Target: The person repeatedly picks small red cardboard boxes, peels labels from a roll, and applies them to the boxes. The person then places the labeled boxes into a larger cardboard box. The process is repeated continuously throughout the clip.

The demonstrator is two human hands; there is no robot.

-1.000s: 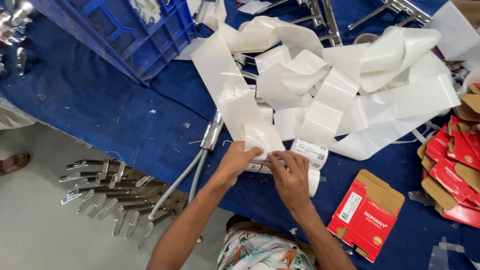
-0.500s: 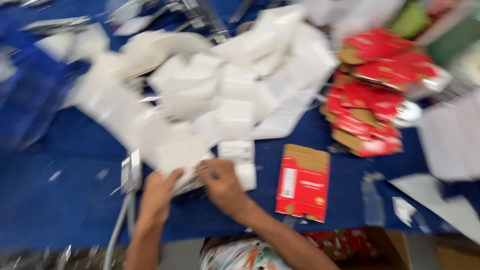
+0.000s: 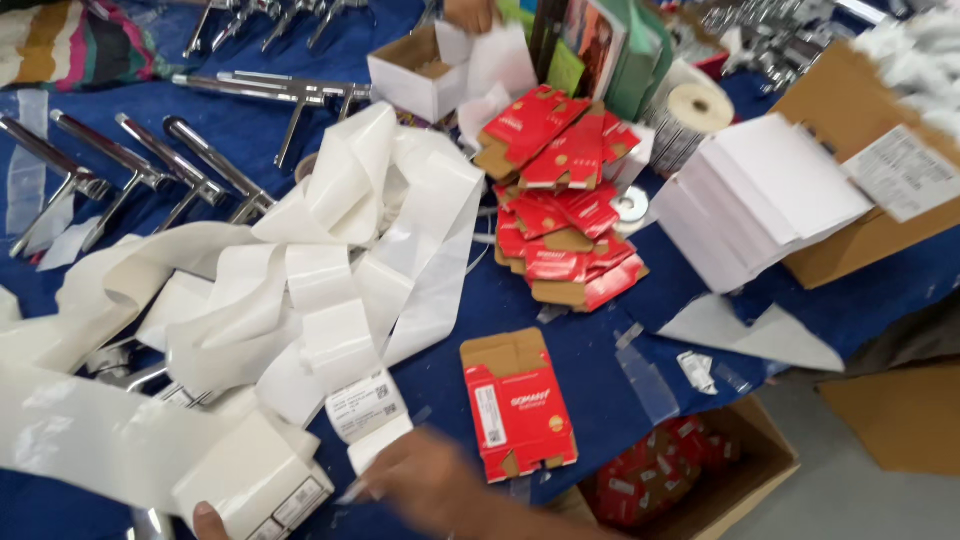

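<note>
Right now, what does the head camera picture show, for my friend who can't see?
Two hands, right blurred and left barely in view, work at a roll of white labels on a blue table. A flat red carton lies beside them, with more red cartons piled behind.

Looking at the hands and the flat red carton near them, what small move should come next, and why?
Probably the right hand should reach a little to its right and take the flat red carton. That hand looks empty, though blurred, and the carton lies just beside it on the blue cloth. The left hand already touches a small white box under the label backing strip.
</note>
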